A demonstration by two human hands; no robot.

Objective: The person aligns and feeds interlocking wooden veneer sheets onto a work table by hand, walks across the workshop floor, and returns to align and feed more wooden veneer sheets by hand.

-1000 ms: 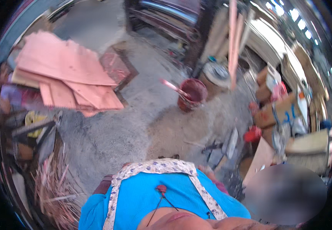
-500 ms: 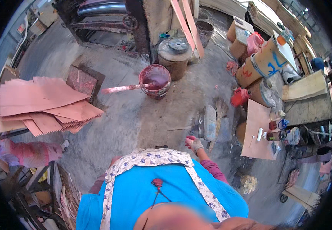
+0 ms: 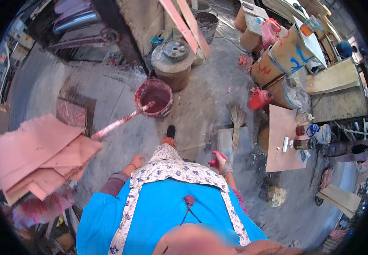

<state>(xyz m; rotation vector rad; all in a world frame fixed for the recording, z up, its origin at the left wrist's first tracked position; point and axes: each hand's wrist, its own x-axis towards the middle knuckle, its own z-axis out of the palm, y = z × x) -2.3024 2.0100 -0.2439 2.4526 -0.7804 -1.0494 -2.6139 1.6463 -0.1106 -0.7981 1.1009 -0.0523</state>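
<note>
My left hand hangs beside my apron with nothing visible in it; its fingers are too small and blurred to read. On the other side, my right hand, in a pale glove with pink fingers, hangs with its fingers apart and nothing in them. Ahead on the floor stands a bucket of reddish liquid. A pink-stained stick leans out of it towards the left. Left of me lies a stack of pink veneer sheets with jagged edges. Neither hand touches these things.
Beyond the bucket stands a lidded drum, beside a large roller machine. On the right are a straw broom, a red jug, a board with bottles and tall cardboard drums. My shoe shows ahead.
I have stepped forward, and a foot now shows. The bucket sits nearer and further left in view, its stick pointing lower left. My left hand has come into clearer sight.
</note>
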